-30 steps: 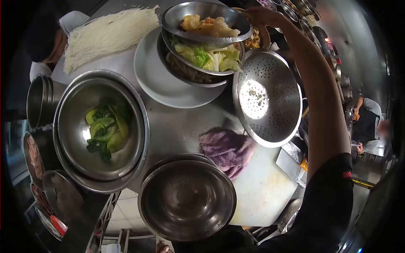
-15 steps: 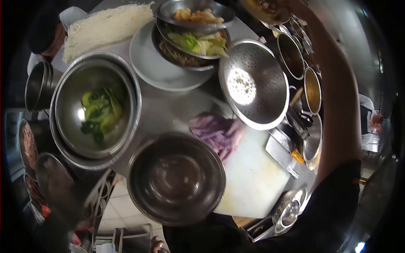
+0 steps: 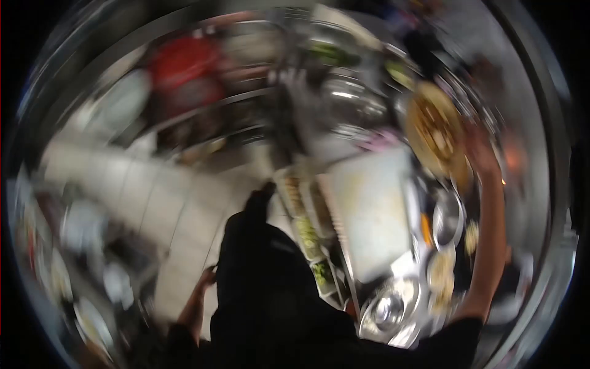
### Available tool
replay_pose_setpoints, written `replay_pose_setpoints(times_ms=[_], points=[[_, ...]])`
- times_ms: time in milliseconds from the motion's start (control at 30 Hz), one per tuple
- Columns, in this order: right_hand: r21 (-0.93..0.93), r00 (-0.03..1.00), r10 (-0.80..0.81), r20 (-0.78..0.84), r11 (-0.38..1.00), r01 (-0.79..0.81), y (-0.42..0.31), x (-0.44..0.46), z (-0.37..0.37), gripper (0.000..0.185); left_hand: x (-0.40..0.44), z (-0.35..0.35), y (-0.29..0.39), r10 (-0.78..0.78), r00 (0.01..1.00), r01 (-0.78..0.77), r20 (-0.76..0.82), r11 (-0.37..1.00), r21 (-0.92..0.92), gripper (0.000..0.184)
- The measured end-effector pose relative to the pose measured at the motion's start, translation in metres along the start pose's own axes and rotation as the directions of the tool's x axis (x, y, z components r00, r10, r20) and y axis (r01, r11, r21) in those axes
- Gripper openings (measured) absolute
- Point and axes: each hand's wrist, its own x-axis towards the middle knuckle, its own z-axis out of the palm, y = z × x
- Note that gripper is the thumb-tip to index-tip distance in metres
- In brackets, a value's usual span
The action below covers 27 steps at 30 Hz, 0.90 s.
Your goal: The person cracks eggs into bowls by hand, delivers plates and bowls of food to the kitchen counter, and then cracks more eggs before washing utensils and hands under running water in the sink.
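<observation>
My right hand point(image 3: 482, 150) is at the right rim of a yellowish-brown bowl point(image 3: 424, 147) with brown strips of food in it. Its fingers blur together but seem closed on that rim. Low at my left side hangs my left hand point(image 3: 209, 276), away from the counter. It is small and smeared, so its fingers do not show clearly. Left of the yellowish bowl are a shiny metal bowl point(image 3: 353, 101) and a purple cloth point(image 3: 380, 140). A white cutting board point(image 3: 372, 209) lies in front of them.
Trays of chopped ingredients point(image 3: 305, 230) line the counter's near edge. Metal strainers point(image 3: 390, 307) and a small metal bowl point(image 3: 448, 215) stand at the right. A red container point(image 3: 184, 61) is at the far left, above the tiled floor point(image 3: 166, 197).
My view has swung left, bringing more floor into sight, and is now heavily blurred. My right hand and the yellowish bowl appear lower, beside the cutting board.
</observation>
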Motion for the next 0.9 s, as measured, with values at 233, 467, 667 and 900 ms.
replay_pose_setpoints(times_ms=[233, 467, 667, 900], points=[[-0.143, 0.787, 0.034, 0.617, 0.987, 0.069, -0.091, -0.063, 0.335, 0.053, -0.101, 0.059, -0.114, -0.154, 0.985, 0.063, -0.082, 0.749, -0.659, 0.063], [0.129, 0.359, -0.183, 0.915, 0.977, 0.169, -0.224, -0.156, 0.695, 0.047, -0.139, 0.142, -0.228, -0.427, 0.885, -0.04, -0.187, 0.331, -0.943, 0.055], [0.18, 0.2, -0.199, 0.959, 0.977, 0.11, -0.31, -0.18, 0.986, 0.045, -0.171, 0.173, -0.29, -0.666, 0.587, -0.312, -0.461, 0.339, -0.888, 0.021], [0.339, 0.219, -0.348, 0.911, 0.937, 0.079, -0.409, -0.19, 1.251, 0.041, -0.358, -0.138, -0.255, -0.637, 0.393, -0.808, -0.663, 0.105, -0.58, 0.025]])
